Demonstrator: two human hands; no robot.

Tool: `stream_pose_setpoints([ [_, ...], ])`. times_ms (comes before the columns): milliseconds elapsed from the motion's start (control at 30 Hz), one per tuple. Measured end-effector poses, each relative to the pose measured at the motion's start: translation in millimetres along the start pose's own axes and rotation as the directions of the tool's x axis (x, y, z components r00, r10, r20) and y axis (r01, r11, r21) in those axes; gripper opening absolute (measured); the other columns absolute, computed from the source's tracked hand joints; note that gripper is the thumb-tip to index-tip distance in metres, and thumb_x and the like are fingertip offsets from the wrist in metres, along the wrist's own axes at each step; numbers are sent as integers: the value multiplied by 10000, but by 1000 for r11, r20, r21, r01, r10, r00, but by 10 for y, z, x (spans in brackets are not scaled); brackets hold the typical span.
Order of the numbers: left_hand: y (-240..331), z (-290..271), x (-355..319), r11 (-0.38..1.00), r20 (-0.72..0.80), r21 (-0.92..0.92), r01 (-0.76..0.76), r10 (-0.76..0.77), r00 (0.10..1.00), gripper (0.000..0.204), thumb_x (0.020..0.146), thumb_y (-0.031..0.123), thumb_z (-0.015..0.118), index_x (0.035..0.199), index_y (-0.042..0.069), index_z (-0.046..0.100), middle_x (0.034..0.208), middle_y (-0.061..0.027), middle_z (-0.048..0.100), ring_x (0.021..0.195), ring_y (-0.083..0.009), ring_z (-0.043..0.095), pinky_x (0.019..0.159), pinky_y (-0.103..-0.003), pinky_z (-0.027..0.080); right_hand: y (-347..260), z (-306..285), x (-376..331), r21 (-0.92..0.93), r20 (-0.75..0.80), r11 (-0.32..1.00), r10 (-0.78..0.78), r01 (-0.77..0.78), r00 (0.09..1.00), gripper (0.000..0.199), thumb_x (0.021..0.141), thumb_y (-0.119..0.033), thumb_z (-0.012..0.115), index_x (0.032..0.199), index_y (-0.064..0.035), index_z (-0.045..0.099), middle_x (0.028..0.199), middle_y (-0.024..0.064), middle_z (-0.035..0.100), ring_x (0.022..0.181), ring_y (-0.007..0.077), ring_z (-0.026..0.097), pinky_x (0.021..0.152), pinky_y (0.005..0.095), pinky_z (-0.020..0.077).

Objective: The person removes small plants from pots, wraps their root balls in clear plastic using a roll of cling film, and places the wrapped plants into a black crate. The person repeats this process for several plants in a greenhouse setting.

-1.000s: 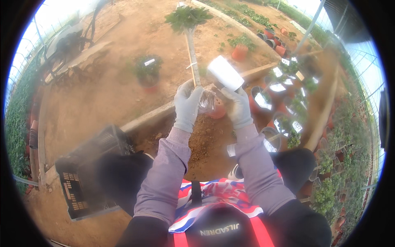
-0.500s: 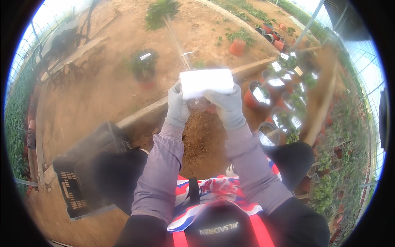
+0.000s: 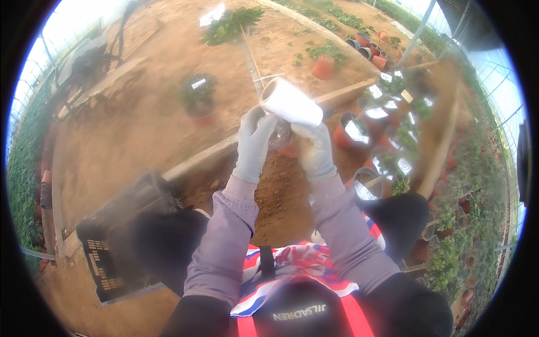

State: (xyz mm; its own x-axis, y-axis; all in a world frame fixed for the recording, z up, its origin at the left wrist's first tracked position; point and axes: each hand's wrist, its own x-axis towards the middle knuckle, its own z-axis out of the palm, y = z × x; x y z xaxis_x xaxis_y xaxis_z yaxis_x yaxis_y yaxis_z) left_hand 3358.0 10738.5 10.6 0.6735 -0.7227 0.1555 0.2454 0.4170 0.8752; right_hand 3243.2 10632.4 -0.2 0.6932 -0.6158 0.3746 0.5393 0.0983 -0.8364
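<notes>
A white roll [image 3: 295, 104] with an open tan core at its left end is held up in front of me, tilted down to the right. My right hand [image 3: 315, 147], in a pale grey glove, is closed on its lower right end. My left hand [image 3: 252, 143], gloved alike, is closed at its lower left side, thumb against the roll. Between the hands a clear, shiny bit [image 3: 281, 135] shows, perhaps plastic film. Just beyond is a reddish pot [image 3: 289, 150], partly hidden. A stake or stem [image 3: 251, 53] rises there to a leafy top [image 3: 233, 27] with a white tag.
A black plastic crate [image 3: 120, 247] lies at my left. Several tagged potted plants, among them a red pot [image 3: 345, 132], crowd the right. A tagged plant [image 3: 197, 95] stands ahead left, and a potted plant [image 3: 324, 66] farther off. A concrete kerb [image 3: 205, 157] crosses the soil.
The roll has turned from level to tilted, its left end now higher and its core showing. My left hand has shifted slightly right. The leafy top has shifted right, and its white tag now shows.
</notes>
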Motion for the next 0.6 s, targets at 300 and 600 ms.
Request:
stream_pose_setpoints([
  [300, 139, -161, -121, 976, 268, -218, 14, 46, 962, 396, 972, 181, 616, 1302, -37, 600, 1180, -75, 652, 1077, -139, 615, 938, -287, 488, -142, 513, -32, 40, -170, 979, -193, 202, 966, 256, 902, -19, 649, 1145, 59, 650, 1069, 63, 681, 913, 114, 619, 766, 266, 512],
  [600, 113, -246, 106, 989, 49, -113, -95, 101, 994, 297, 997, 199, 586, 1150, -53, 619, 1069, -100, 686, 908, -173, 685, 809, -310, 579, -465, 736, -617, -340, -30, 907, 253, -248, 967, 192, 915, -18, 658, 1095, 20, 712, 1044, 51, 724, 966, 143, 665, 842, 293, 537],
])
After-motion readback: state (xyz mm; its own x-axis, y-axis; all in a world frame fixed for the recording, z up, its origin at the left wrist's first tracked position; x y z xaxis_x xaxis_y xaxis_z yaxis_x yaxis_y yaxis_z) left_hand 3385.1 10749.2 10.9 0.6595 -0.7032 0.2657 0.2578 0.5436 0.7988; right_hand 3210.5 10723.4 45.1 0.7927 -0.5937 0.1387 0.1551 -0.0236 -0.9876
